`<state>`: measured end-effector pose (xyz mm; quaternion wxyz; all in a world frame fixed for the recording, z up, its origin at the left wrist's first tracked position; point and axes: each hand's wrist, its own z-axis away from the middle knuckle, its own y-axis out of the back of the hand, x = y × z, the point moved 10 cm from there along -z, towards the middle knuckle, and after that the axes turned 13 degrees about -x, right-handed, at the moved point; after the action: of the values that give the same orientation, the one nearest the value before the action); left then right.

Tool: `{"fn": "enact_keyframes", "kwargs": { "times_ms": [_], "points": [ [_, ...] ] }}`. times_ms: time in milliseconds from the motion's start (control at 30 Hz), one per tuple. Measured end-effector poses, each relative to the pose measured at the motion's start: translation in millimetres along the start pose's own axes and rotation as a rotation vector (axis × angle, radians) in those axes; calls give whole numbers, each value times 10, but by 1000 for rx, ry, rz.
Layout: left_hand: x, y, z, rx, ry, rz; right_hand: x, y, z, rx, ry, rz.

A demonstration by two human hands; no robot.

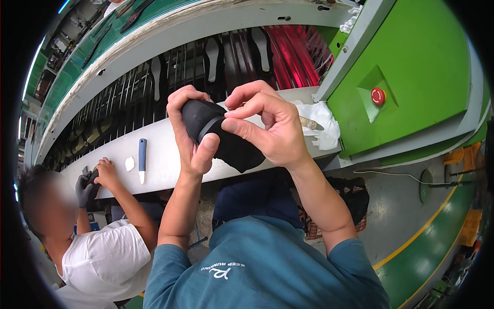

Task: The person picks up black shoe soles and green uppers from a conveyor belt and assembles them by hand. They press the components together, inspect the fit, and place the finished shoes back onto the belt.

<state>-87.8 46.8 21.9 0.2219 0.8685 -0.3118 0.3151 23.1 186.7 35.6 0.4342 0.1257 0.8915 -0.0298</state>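
Note:
Up in front of me I hold a black shoe (239, 150), with a dark grey strip running along its edge. My left hand (180, 116) is wrapped round one end, its thumb pressed on the near side. My right hand (275, 123) is closed in a pinch, thumb and fingertips at the shoe's edge beside the strip. Whether the fingertips hold a small scrap there is too small to tell. Below and left of the shoe, a blue-handled knife (142, 154) lies on the white ledge (116, 154), next to a crumpled white piece (129, 164).
Beyond the ledge, several black shoes with grey soles (212, 57) lie on a roller conveyor (182, 72), lit red at right. A white cloth (329, 123) and brown-handled tool (310, 123) lie by a green machine panel (411, 103) with a red button (378, 96). A co-worker (103, 252) works at left.

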Motion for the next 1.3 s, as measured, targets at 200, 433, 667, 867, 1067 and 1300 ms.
{"fn": "enact_keyframes", "kwargs": {
  "times_ms": [200, 433, 667, 867, 1067, 1300],
  "points": [
    [-171, 92, 37, 83, 20, 96, 134, -105, -178, -79, -64, 5],
    [-820, 358, 777, 232, 211, 73, 641, -490, -244, -102, -197, 278],
    [-779, 334, 1524, 280, 338, 125, 862, -705, 276, -213, -378, 334],
    [-713, 326, 1753, 311, 305, 159, 808, -852, 374, -336, -325, 312],
    [-787, 337, 1756, 289, 327, 159, 851, -860, 396, -334, -291, 306],
    [-815, 378, 1790, 338, 325, 203, 821, -866, 375, -372, -287, 378]
  ]
}}
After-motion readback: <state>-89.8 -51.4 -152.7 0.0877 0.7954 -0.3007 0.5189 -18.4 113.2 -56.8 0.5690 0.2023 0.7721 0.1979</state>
